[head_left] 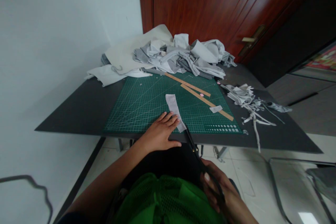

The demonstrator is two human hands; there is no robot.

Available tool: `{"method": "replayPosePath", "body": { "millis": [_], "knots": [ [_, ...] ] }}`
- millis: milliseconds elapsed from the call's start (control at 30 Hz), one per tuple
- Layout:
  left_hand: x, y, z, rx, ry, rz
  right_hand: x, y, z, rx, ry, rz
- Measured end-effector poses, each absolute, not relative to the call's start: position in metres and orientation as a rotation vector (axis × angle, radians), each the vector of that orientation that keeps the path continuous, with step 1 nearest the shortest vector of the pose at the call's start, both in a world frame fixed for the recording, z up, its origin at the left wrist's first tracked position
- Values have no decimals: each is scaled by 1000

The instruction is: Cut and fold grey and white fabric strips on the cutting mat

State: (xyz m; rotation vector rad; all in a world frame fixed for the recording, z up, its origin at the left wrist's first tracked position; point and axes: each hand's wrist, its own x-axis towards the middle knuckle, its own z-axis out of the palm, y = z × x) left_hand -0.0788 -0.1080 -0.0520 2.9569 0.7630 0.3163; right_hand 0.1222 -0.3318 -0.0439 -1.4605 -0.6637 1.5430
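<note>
A narrow grey fabric strip (174, 108) lies on the green cutting mat (147, 105). My left hand (160, 133) rests flat on the mat's near edge, fingers spread, fingertips pressing the strip's left side. My right hand (220, 189) is closed round the handles of black scissors (195, 148), held below the table edge. The blades point up to the strip's near end at the mat's front edge.
Two wooden rulers (199, 94) lie across the mat with a small grey scrap (215, 109). A heap of grey cloth (181, 56) sits at the back. Cut fabric trimmings (248, 103) lie on the dark table (84, 105) to the right. A wooden door stands behind.
</note>
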Motion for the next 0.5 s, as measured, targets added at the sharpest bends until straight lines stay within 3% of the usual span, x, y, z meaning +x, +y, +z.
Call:
{"method": "replayPosePath", "body": {
  "millis": [500],
  "knots": [
    [-78,-108,-52,2958,768,324,120,-335,-44,-1509,-689,1527]
  ]
}}
